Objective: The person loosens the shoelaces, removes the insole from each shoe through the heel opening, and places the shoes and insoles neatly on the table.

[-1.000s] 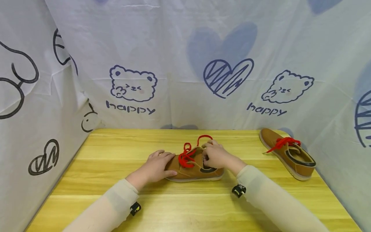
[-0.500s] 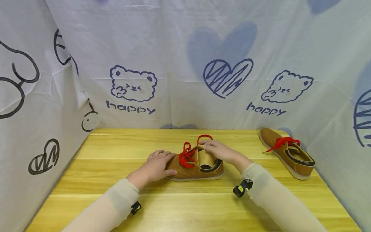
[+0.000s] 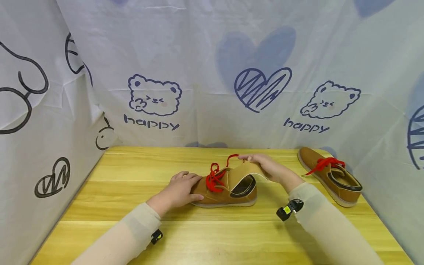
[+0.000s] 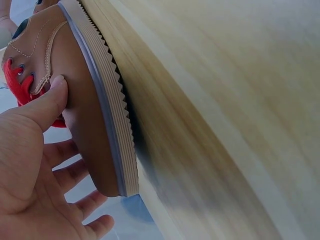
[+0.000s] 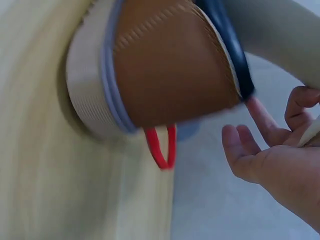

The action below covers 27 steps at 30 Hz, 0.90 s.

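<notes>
A brown leather shoe (image 3: 212, 198) with red laces (image 3: 213, 182) sits on the table, toe pointing left. My left hand (image 3: 179, 189) holds its toe; in the left wrist view the thumb (image 4: 56, 97) presses one side of the upper while the fingers lie at the other. A bent tan insole (image 3: 243, 173) sticks up out of the shoe's opening, its front part still inside. My right hand (image 3: 269, 169) pinches the raised end above the heel. The right wrist view shows the heel (image 5: 170, 65) and only an edge of the insole (image 5: 312, 135).
A matching brown shoe (image 3: 344, 189) with tied red laces lies at the table's right side. The wooden table (image 3: 212, 239) is bounded by a white cloth (image 3: 205, 55) with printed bears and hearts at the back and sides.
My right hand has come up out of the shoe and moved right, drawing the insole partly out and bending it over the heel. My left hand stays on the toe.
</notes>
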{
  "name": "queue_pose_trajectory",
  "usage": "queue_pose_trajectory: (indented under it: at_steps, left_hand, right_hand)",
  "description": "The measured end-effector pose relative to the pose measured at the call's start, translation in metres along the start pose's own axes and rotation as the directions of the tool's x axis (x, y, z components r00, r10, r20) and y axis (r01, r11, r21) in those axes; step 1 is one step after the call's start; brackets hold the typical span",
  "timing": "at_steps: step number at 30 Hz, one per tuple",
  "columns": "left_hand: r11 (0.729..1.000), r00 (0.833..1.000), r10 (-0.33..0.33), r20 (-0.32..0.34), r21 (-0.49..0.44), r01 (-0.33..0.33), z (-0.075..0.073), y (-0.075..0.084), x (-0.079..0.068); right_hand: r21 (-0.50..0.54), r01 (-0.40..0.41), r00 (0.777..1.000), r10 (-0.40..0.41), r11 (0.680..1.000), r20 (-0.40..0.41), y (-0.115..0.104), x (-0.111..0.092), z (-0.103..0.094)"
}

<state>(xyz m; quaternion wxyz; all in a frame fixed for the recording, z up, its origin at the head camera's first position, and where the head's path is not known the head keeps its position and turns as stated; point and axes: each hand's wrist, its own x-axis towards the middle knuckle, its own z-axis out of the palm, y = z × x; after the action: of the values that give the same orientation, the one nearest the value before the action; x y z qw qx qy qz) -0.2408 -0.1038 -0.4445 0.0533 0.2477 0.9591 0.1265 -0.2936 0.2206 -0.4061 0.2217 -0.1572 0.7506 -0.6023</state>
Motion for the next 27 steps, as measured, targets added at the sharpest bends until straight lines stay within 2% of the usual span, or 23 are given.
queue_pose_trajectory:
  at_steps: [2,4,6,7,9,11,13,16,18,21,27]
  left_hand:
    - [1.0,1.0,-0.005,0.003,0.006,0.005,0.0,0.0,0.0]
    - [1.0,1.0,-0.008,0.007,0.012,0.008,0.0,0.0,0.001]
    - [1.0,1.0,-0.009,0.007,0.016,0.009,0.0,0.0,0.001]
    - [1.0,1.0,-0.009,0.007,0.016,0.009,0.0,-0.001,0.001]
    - [1.0,1.0,-0.006,0.007,0.018,0.006,0.001,-0.001,0.002]
    - [1.0,1.0,-0.005,0.01,0.02,0.005,0.001,-0.001,0.002]
    - [1.0,1.0,-0.003,0.012,0.022,0.003,0.001,-0.001,0.002]
    - [1.0,1.0,-0.003,0.014,0.024,0.003,0.0,-0.001,0.002]
    - [1.0,1.0,-0.004,0.012,0.026,0.004,0.0,-0.001,0.001]
    - [1.0,1.0,-0.004,0.015,0.026,0.003,-0.001,-0.001,0.001]
    - [1.0,1.0,0.002,0.013,0.019,-0.002,-0.001,-0.001,0.0]
  right_hand:
    - [-0.012,-0.014,1.0,0.014,1.0,0.007,-0.002,-0.003,-0.008]
    - [-0.119,-0.004,1.0,0.005,0.993,0.005,-0.003,-0.006,-0.016]
    - [-0.273,0.012,1.0,-0.012,0.962,0.001,-0.004,-0.01,-0.022]
    - [-0.358,0.02,1.0,-0.024,0.933,-0.006,-0.005,-0.011,-0.025]
    - [-0.531,0.038,0.999,-0.051,0.846,-0.011,-0.008,-0.015,-0.028]
    - [-0.649,0.056,0.997,-0.077,0.759,-0.005,-0.012,-0.017,-0.029]
    - [-0.759,0.082,0.994,-0.11,0.646,0.014,-0.018,-0.018,-0.025]
    - [-0.867,0.107,0.989,-0.142,0.487,0.043,-0.027,-0.019,-0.016]
    - [-0.902,0.117,0.987,-0.15,0.415,0.059,-0.031,-0.018,-0.009]
    - [-0.917,0.108,0.988,-0.146,0.383,0.055,-0.032,-0.016,-0.002]
    - [-0.914,0.104,0.987,-0.151,0.391,0.048,-0.031,-0.021,-0.006]
